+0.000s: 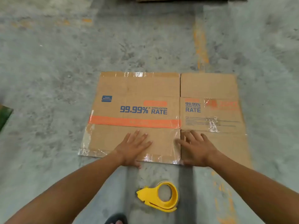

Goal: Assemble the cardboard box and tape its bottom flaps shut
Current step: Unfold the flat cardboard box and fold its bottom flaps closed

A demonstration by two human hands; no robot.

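**Head view: box flat, both hands on the near flaps**

Head view shows the box [161,110] lying collapsed and flat on the concrete floor [56,70], printed side up, with old clear tape shining along its edges. The left hand [132,146] rests palm down, fingers spread, on the near left flap; its thumb curls at the flap's near edge. The right hand [196,147] lies likewise spread on the near right flap, just across the slit between the two. Neither hand grips anything. The yellow tape dispenser [160,197] sits on the floor close to the person, just short of the box and apart from it.

The step in hand looks to be opening the flat sleeve. It would go best by hooking fingers under the top layer at the near edge and lifting, rather than pressing down. The old tape may hold the layers together, so peel slowly to avoid tearing. Square the walls before folding flaps, and keep the dispenser within reach.
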